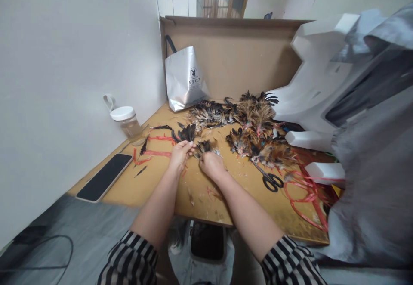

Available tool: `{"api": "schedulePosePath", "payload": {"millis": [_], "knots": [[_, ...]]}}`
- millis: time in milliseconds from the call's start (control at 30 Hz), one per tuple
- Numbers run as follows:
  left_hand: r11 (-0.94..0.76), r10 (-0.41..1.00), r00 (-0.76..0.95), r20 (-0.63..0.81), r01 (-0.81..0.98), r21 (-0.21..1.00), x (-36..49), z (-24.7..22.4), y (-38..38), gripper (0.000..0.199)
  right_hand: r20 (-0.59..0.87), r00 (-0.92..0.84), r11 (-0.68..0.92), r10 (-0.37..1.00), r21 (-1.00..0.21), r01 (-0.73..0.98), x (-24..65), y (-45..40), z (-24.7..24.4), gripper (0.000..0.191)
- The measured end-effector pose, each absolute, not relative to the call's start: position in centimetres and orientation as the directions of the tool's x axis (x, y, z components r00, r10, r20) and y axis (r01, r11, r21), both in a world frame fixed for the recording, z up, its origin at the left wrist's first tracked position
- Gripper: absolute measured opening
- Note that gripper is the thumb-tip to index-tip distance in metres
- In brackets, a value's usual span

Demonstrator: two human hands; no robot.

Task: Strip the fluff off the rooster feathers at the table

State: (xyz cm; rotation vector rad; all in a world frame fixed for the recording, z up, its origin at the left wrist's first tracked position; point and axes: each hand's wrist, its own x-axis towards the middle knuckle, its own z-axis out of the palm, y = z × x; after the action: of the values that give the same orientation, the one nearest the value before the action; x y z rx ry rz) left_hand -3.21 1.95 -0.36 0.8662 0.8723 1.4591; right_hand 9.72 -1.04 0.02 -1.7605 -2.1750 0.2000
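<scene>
Left grip (181, 153) pinches feathers (187, 134) over a seemingly wooden table (153, 177), wall (80, 61) alongside.

On the desk (200, 207) before me, feather bundles (256, 115) lie behind and right of my fingers (191, 145), scissors (265, 174) just beyond my right; left, a smartphone (105, 177), lidded jar (125, 123) behind it.

black feathers (188, 133); fanned, tips away; brown-black feather bunch (205, 147); ruffled, just right of the black feathers
</scene>
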Motion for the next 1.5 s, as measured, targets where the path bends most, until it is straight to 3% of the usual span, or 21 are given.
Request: {"api": "schedulePosePath", "payload": {"millis": [67,133,200,267,367,467,700,833,1100,1300,1500], "knots": [[-0.047,0.999,-0.046,0.028,-0.475,0.879,-3.3,-0.3,1.9,0.022,0.152,-0.131,0.186,0.98,-0.442,0.877,10.3,-0.6,0.1,0.02],[-0.036,0.999,-0.031,0.023,-0.521,0.853,-3.4,-0.2,1.9,0.021,0.126,-0.083,0.146,0.989,-0.656,0.741,11.0,-0.2,0.4,0.017],[-0.015,1.0,-0.005,0.014,-0.571,0.821,-3.6,-0.1,1.9,0.02,0.061,-0.034,0.07,0.998,-0.874,0.48,11.6,0.2,0.8,0.015],[0.021,0.999,0.034,-0.001,-0.599,0.801,-3.6,-0.1,1.8,0.019,-0.036,-0.036,-0.029,0.999,-0.986,0.162,11.9,0.5,1.2,0.018],[0.105,0.99,0.134,-0.032,-0.585,0.804,-3.4,-0.2,1.5,0.016,-0.091,-0.115,-0.111,0.989,-0.978,-0.177,12.0,0.6,1.6,0.023],[0.198,0.967,0.247,-0.07,-0.545,0.815,-3.0,-0.3,1.2,0.015,-0.065,-0.11,-0.095,0.992,-0.95,-0.297,11.6,0.4,1.5,0.024],[0.272,0.937,0.336,-0.096,-0.529,0.804,-2.7,-0.3,1.0,0.012,0.092,0.033,0.097,0.995,-0.972,-0.214,10.4,0.7,0.1,0.019],[0.275,0.937,0.335,-0.1,-0.527,0.804,-2.7,-0.4,1.0,0.009,0.121,0.034,0.126,0.992,-0.971,-0.202,10.4,0.9,-0.2,0.018],[0.208,0.961,0.264,-0.078,-0.51,0.835,-2.5,-0.5,1.1,0.01,0.028,-0.017,0.023,0.999,-0.963,-0.268,10.5,0.4,0.7,0.021],[0.177,0.954,0.298,-0.031,-0.478,0.86,-2.5,-0.2,0.8,0.014,-0.102,-0.259,-0.202,0.96,-0.896,-0.394,11.3,0.7,0.6,0.026],[0.162,0.957,0.289,-0.023,-0.468,0.869,-2.4,0.2,0.5,0.017,-0.106,-0.316,-0.242,0.943,-0.869,-0.431,11.7,0.6,0.7,0.026]]}}
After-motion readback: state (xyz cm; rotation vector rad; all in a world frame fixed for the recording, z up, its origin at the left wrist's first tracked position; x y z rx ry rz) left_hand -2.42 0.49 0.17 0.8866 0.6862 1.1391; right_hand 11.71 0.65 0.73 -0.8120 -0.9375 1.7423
